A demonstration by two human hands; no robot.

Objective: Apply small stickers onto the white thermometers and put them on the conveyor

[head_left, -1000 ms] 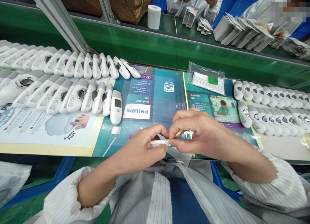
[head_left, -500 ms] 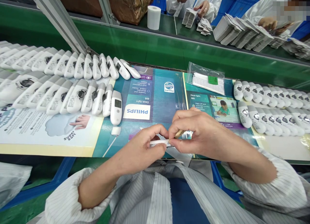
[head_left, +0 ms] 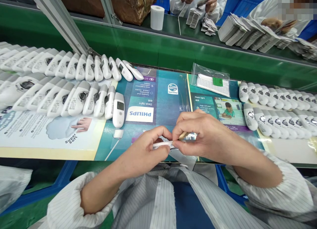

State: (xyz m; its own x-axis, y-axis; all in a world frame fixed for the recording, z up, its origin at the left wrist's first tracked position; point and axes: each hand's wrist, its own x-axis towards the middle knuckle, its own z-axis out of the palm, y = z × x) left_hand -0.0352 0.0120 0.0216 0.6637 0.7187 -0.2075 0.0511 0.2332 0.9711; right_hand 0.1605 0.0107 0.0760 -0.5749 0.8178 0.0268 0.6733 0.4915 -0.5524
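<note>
At the front edge of the work surface, my left hand (head_left: pixel 145 151) pinches a small white piece (head_left: pixel 162 144) between thumb and fingers. Against its right end my right hand (head_left: pixel 195 133) is closed, its fingertips touching the piece. A thin tan, stick-like item (head_left: pixel 183 135) sits in my right hand; its far end is hidden by the fingers. Clear plastic lies under both hands. Left of them, a white thermometer-like device (head_left: pixel 119 110) with a small grey screen lies face up, nearest in rows of similar devices (head_left: pixel 80 98).
More white devices (head_left: pixel 279 123) stand in rows at the right. A bag with a dotted label sheet (head_left: pixel 213 84) lies behind my right hand. Beyond the green ledge (head_left: pixel 138 46) are a white roll (head_left: pixel 157 17), stacked papers (head_left: pixel 237 29) and two people's hands.
My hands have barely moved and keep the same hold. Across the ledge, a person's hands have lifted a grey folded piece above the paper stack.
</note>
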